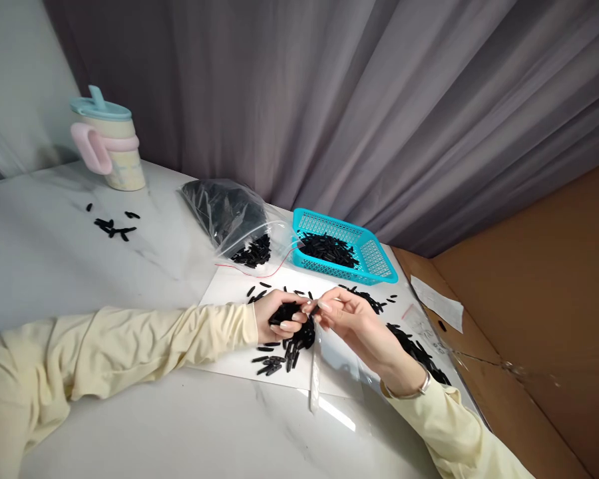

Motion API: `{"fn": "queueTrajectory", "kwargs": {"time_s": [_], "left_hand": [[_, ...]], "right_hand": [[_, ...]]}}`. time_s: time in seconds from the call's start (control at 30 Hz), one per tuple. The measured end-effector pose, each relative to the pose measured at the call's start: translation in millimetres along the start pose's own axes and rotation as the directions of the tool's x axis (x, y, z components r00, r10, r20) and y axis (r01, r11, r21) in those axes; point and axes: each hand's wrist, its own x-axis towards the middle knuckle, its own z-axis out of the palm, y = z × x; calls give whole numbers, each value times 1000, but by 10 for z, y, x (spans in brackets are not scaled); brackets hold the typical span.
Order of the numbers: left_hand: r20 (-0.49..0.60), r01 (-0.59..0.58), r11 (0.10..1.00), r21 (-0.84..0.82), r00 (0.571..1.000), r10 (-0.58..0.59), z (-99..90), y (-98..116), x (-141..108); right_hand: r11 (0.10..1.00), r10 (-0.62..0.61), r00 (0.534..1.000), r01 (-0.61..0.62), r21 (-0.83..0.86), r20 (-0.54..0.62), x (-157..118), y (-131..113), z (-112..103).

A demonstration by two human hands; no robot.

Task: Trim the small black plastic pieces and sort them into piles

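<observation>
No legible txt in frame. Clear plastic bag (422,324), R of ctr, just below mid-height, carries small dark marks, poss. handwritten digits, but they're too small & tilted to read for sure.

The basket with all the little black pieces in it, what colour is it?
Bright blue basket, clearest in the head view.

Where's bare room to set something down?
Marble tabletop: left, between the scattered black pieces and left sleeve; also near side, below the white paper. Crowded: around the left hand and right hand, and up to the blue basket.
</observation>
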Motion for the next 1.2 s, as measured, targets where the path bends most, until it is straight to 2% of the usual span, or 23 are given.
{"fn": "queueTrajectory", "kwargs": {"time_s": [0.13, 0.27, 0.4, 0.57, 0.7, 0.9, 1.03, 1.2], "left_hand": [[2, 62, 997, 49, 998, -62, 6, 7, -19], [-1, 98, 991, 93, 995, -99, 3, 28, -46], [-41, 117, 979, 166, 993, -112, 17, 17, -57], [-116, 104, 866, 490, 992, -54, 109, -67, -93], [-124, 103, 765, 636, 992, -31, 163, -128, -124], [-157, 84, 645, 760, 986, 57, 211, -172, -129], [-152, 73, 599, 797, 985, 81, 217, -183, -142], [-153, 93, 562, 822, 986, 60, 227, -185, -153]], "right_hand": [[962, 120, 993, -118, 247, 8, -301, 227, -107], [921, 166, 985, -141, 364, -37, -526, 438, -184], [930, 121, 992, -105, 351, -25, -604, 439, -229], [954, 115, 990, -87, 286, -81, -599, 427, -249], [985, 57, 990, -35, 169, -125, -589, 464, -199], [986, -151, 958, 128, -106, -243, -605, 425, -103], [951, -252, 928, 185, -249, -274, -616, 460, -74], [843, -389, 882, 226, -488, -265, -629, 500, -63]]}}
